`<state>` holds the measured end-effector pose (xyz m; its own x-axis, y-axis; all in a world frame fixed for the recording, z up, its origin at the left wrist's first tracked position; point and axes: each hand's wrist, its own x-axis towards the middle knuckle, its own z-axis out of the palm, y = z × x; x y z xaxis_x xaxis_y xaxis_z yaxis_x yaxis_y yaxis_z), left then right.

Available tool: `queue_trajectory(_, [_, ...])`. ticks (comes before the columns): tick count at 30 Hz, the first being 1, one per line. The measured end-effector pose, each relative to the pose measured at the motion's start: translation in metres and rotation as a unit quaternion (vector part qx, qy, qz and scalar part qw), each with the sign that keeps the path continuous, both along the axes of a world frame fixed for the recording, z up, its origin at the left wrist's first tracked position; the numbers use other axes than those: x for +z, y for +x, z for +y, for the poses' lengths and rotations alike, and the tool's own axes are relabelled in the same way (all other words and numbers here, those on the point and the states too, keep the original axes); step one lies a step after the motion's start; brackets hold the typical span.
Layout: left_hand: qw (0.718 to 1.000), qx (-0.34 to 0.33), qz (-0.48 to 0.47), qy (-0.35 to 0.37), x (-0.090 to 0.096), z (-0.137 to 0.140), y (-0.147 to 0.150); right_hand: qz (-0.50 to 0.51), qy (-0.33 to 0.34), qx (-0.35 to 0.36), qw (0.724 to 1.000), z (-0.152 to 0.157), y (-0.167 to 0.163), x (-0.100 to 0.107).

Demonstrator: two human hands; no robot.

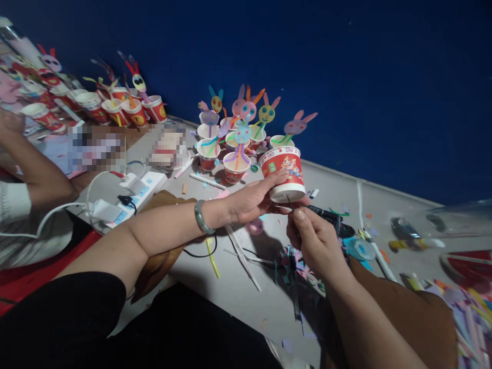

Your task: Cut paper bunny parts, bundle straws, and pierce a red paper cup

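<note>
My left hand [255,197] grips a red and white paper cup [280,163] printed with a colourful figure, tilted so that its white base faces me. My right hand [313,236] is closed, thumb and fingers pinched on a thin dark rod [289,200] whose tip meets the cup's base. Whether the tip has gone through cannot be made out. Behind the cup stand several paper cups [237,171] with rabbit-like paper heads on coloured strips. A pink paper head [255,226] lies on the table beneath my hands.
A power strip [144,192] with plugs and white cables lies at left, near another person's arm [38,177]. More decorated cups [156,108] stand at the back left. Paper strips [244,259], scraps and a tape roll [360,248] litter the table. A blue wall [346,87] rises behind.
</note>
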<state>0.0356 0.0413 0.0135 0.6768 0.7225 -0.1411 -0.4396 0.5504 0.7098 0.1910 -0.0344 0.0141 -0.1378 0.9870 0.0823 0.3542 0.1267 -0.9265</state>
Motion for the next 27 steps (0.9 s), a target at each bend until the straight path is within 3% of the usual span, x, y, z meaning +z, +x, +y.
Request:
queue_trajectory(7, [1.0, 0.007, 0.004, -0.007, 0.001, -0.001, 0.001, -0.086, 0.051, -0.021, 0.995, -0.002, 0.0, 0.001])
queue_trajectory(17, [1.0, 0.014, 0.002, -0.018, 0.003, -0.001, 0.0, -0.2, 0.164, -0.05, 0.965, -0.001, 0.003, -0.007])
queue_trajectory(27, [0.993, 0.113, -0.035, -0.013, 0.008, 0.007, -0.003, -0.138, 0.227, -0.075, 0.961, 0.004, 0.007, -0.013])
